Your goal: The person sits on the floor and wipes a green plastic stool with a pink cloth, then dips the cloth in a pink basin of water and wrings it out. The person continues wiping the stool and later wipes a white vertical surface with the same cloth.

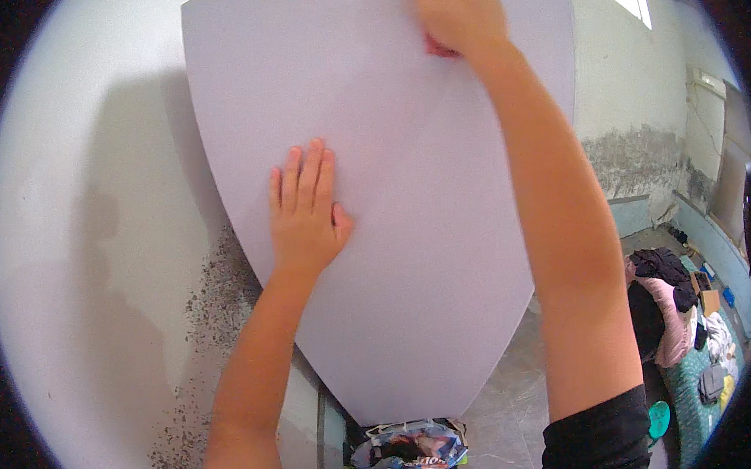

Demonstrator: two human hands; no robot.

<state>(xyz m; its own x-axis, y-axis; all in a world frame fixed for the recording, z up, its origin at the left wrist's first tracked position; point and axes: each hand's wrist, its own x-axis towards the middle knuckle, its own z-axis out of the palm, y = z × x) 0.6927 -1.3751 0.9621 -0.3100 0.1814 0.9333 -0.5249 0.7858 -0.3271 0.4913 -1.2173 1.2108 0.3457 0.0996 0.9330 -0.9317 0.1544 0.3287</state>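
Observation:
A tall, flat, pale lavender-grey panel [401, 246] fills the middle of the view, its lower part narrowing in the fisheye. Against its left half my left hand [306, 212] lies flat, palm to the surface, fingers extended and slightly apart. Higher up, my right hand [461, 14] is curled against the panel near the top edge of the picture. From under its palm shows the edge of a red item [442, 48]; the rest is hidden and blurred, so its kind is unclear.
Dark speckled stains mark the pale wall [120, 212] at left. Below the panel stands a printed plastic bag [414, 450]. At right, clothes [662, 274] and small items lie on a green patterned surface [685, 403], near a teal round object [658, 420]. Grey floor [511, 385] shows between.

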